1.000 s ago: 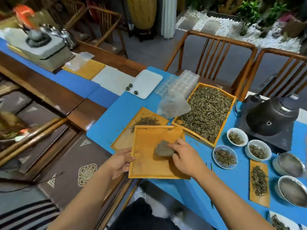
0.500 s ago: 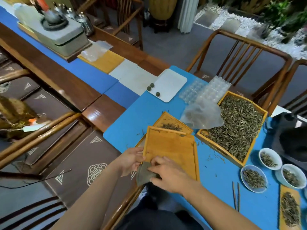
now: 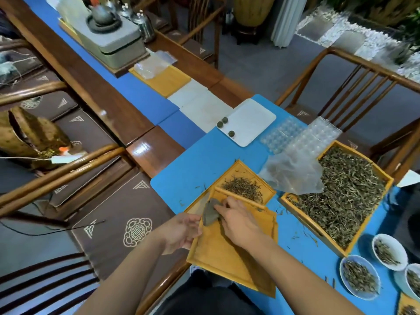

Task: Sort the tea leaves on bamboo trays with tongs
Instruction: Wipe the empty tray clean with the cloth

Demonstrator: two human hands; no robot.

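Observation:
A bare bamboo tray (image 3: 218,255) lies tilted over the table's near edge, overlapping a second bamboo tray (image 3: 241,171) that carries a small heap of tea leaves (image 3: 244,187). My left hand (image 3: 181,233) holds the bare tray by its left rim. My right hand (image 3: 238,220) presses a grey cloth (image 3: 210,212) against the tray's upper left corner. A large bamboo tray (image 3: 386,183) to the right is full of tea leaves (image 3: 341,196). No tongs are visible.
A clear plastic bag (image 3: 293,176) rests on the large tray's corner. Clear blister moulds (image 3: 311,137) and a white tray (image 3: 252,123) with three tea balls lie beyond. White bowls (image 3: 360,277) of leaves stand at right. Wooden chairs flank the blue-matted table (image 3: 193,164).
The cloth under my right hand went from the tray's middle to its near left edge, then up to its upper left corner. My left hand stayed on the left rim. The view shifted.

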